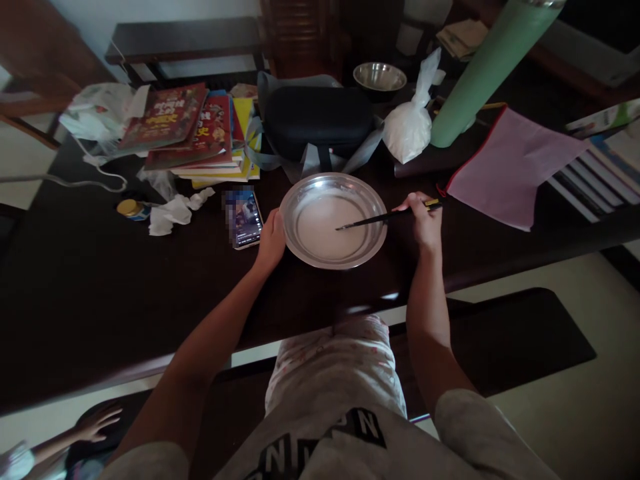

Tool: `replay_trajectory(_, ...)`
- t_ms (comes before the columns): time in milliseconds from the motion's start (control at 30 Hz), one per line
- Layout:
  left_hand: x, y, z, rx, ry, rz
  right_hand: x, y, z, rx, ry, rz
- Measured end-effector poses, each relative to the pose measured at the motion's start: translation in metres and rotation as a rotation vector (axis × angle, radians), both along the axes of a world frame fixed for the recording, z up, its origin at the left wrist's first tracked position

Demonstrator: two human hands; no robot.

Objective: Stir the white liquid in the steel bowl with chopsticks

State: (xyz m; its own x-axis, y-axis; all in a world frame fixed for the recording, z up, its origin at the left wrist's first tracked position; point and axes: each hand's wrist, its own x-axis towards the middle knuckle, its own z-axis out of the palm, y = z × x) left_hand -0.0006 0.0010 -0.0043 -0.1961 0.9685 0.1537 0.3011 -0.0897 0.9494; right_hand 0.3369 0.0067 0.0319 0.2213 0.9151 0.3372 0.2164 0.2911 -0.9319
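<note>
On the dark table (115,300), right at the clock's centre and with twelve pointing away from the person, sits a shiny metal bowl (333,261) with pale, milky contents (323,227) in its bottom. At nine o'clock the left hand (273,240) grasps the bowl by its rim. At three o'clock the right hand (423,217) is closed around a pair of dark chopsticks (383,218), which slant across the near-right rim towards the middle of the bowl; how deep their tips go is hard to tell.

Just beyond the left hand, also towards nine, lies a phone (249,220) with its screen lit. Further out that way are crumpled tissue (173,215) and a small jar (133,209) with a yellow lid. Stacked books (173,130) stand at ten, and a black case (320,120) is at twelve. Between one and two o'clock are a knotted plastic bag of white powder (407,132) and, next to it, a tall green bottle (493,83). A pink cloth (517,167) spreads between two and three. Well apart, towards seven or eight, another person's hand (100,423) shows with its fingers spread.
</note>
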Motion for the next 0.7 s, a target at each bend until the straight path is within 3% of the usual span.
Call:
replay_trajectory(133,-0.0014,0.0003,-0.0018,-0.006,0.009,-0.005,-0.0018,-0.0008,0.0005,-0.039,-0.042,0.124)
replay_trajectory(300,-0.0008,0.0005,-0.0035,0.013,0.003,-0.011,0.0013,0.0005,-0.0024,0.023,0.03,0.015)
replay_trajectory(500,0.0005,0.0005,-0.0024,0.005,0.0,0.003,0.0005,0.0007,-0.0025,-0.016,0.005,0.147)
replay_trajectory(633,0.0002,0.0006,-0.0019,0.006,0.0,-0.01,0.0026,0.0019,-0.003,0.031,0.051,0.018)
replay_trajectory(700,0.0,0.0007,-0.0021,0.008,-0.003,-0.016,0.0031,0.002,-0.0037,0.015,0.062,0.036)
